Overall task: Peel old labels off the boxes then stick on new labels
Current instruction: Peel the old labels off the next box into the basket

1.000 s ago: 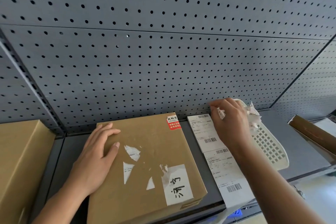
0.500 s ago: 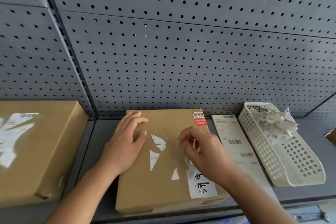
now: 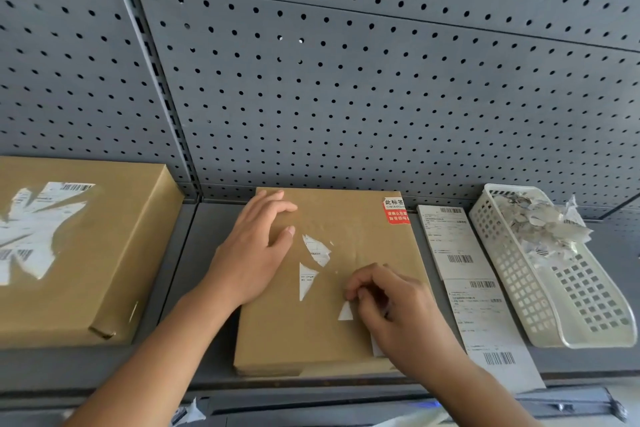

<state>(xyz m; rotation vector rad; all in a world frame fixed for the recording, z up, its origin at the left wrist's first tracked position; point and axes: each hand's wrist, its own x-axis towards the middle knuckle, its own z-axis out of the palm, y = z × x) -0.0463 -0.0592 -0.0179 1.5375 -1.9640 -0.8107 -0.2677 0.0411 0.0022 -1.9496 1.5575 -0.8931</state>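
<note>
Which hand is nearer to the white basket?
Right. The right hand is at the box's right side, the label strip between it and the basket; the left hand rests on the box's left side.

I count two cardboard boxes on the shelf: a left box and a middle box. Beside them are one white basket and one strip of new labels, two labels long. The middle box carries one red sticker, three white scraps in plain sight, and two hands, the left hand and the right hand.
</note>
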